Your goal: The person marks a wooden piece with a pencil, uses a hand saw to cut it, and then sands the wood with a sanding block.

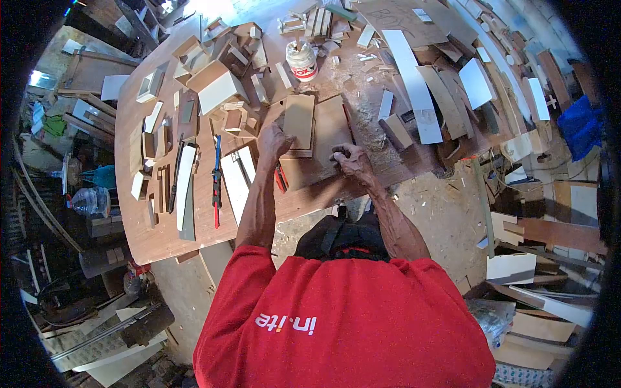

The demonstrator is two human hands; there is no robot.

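A small rectangular brown wooden panel (299, 123), with a lighter lower edge, lies on a larger flat board (331, 132) in front of me. At the panel's left edge is my left hand (275, 141), its fingers closed against it. My right hand (352, 160) rests over the right part of the larger board, fingers curled in a pinch. Whatever sits between those fingertips is too small to make out. Close to my left wrist, a red and black tool (281, 178) shows partly from beside the board.
A white tub (301, 62) with a red label stands beyond the panel. Small wooden boxes (221, 92) crowd the left of the worktable (147, 242), near a red and black bar clamp (217, 181). White strips (414, 87), offcuts and sawdust cover the right side.
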